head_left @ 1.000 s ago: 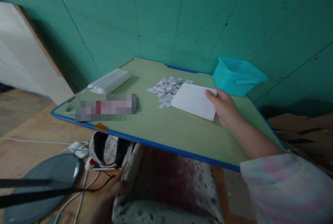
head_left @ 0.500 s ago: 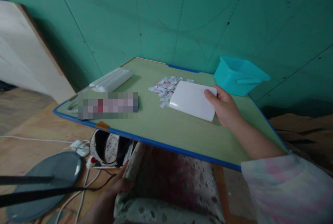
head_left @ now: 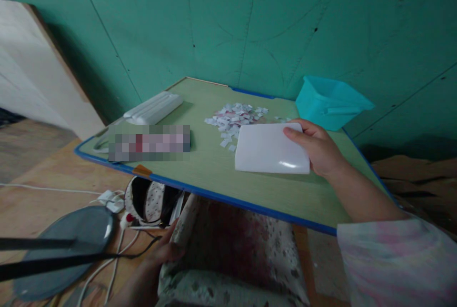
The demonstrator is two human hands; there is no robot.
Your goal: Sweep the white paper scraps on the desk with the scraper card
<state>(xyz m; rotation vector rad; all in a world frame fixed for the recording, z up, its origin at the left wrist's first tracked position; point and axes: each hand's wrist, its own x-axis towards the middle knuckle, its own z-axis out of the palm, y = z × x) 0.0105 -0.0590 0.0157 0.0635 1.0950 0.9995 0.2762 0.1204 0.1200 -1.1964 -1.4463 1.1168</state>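
Observation:
My right hand (head_left: 319,147) grips the right edge of a glossy white sheet (head_left: 267,149), holding it a little above the green table top (head_left: 214,173). Just behind the sheet lies a heap of several small white and pink paper scraps (head_left: 233,119). My left hand (head_left: 162,252) rests low beside my lap, below the table's near edge, its fingers curled against a flower-patterned cloth (head_left: 228,254); whether it grips the cloth I cannot make out.
A turquoise plastic tub (head_left: 330,102) stands at the table's far right. A white ribbed case (head_left: 153,108) lies at the far left, with a blurred-out object (head_left: 148,143) nearer. On the floor are a round grey base (head_left: 67,245), white cables (head_left: 110,200) and a spotted pouch (head_left: 150,202).
My right hand has pulled the white sheet back off the scraps and turned it squarer to me, uncovering more scraps. My left hand has stayed put.

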